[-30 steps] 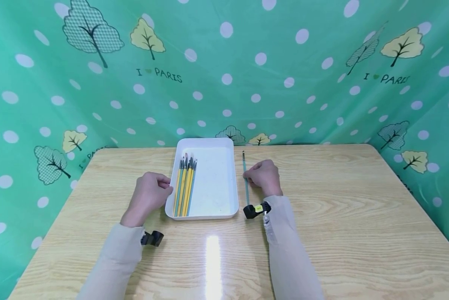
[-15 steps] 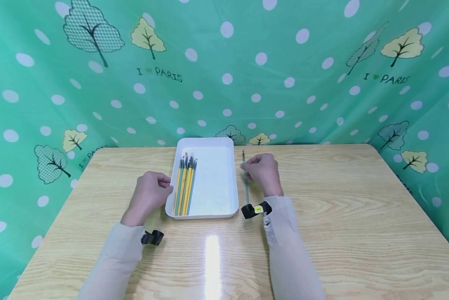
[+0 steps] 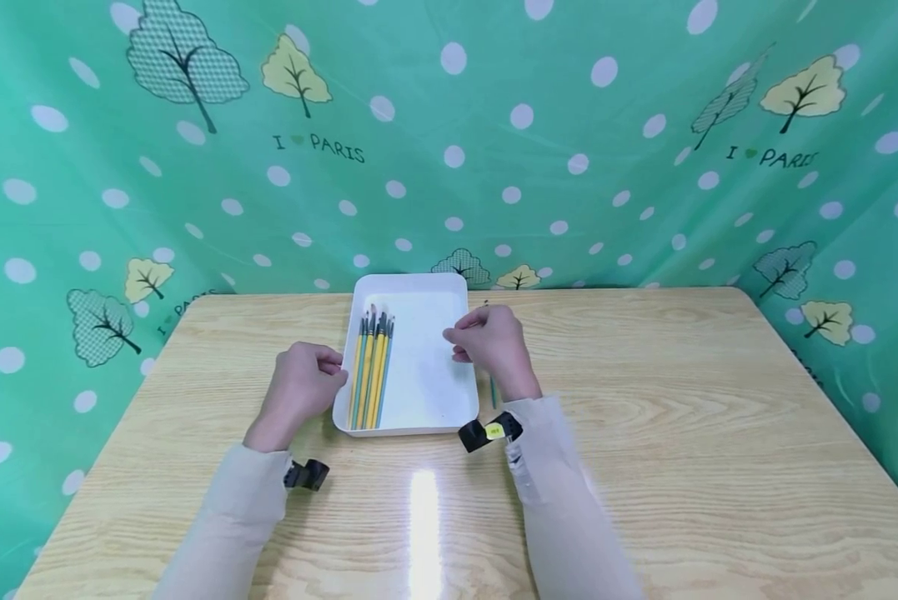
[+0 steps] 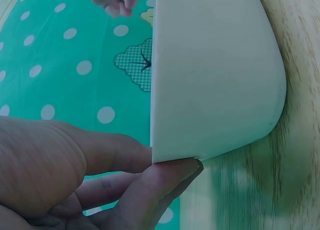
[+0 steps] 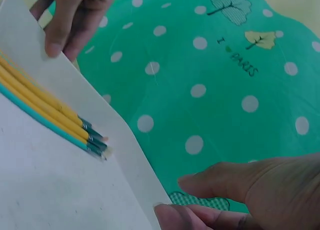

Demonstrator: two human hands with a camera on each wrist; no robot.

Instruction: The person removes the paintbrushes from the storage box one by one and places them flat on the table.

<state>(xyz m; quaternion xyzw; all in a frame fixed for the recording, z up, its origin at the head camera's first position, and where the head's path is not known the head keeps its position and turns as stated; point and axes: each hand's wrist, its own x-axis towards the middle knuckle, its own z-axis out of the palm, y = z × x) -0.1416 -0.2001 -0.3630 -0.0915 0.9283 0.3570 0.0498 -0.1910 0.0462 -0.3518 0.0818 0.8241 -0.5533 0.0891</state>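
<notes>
A white rectangular tray (image 3: 426, 375) stands on the table, with a bundle of paintbrushes (image 3: 368, 367) along its left side, bristles toward the back. Some have yellow handles, others teal. My left hand (image 3: 298, 383) pinches the tray's left rim; the left wrist view shows thumb and fingers on either side of the tray wall (image 4: 215, 75). Over the tray's right edge hovers my right hand (image 3: 494, 342). In the right wrist view its thumb and fingers (image 5: 215, 180) are apart with nothing between them. A single teal paintbrush (image 3: 494, 392) lies right of the tray, its middle hidden by my right hand.
The wooden table (image 3: 681, 433) spreads out on both sides and in front. Behind it hangs a green dotted cloth (image 3: 569, 200) with tree prints. Each wrist carries a small black camera (image 3: 306, 475).
My right hand has moved off the teal paintbrush, leftward to over the tray's right edge. The paintbrush stays on the table. My left hand keeps its hold on the rim.
</notes>
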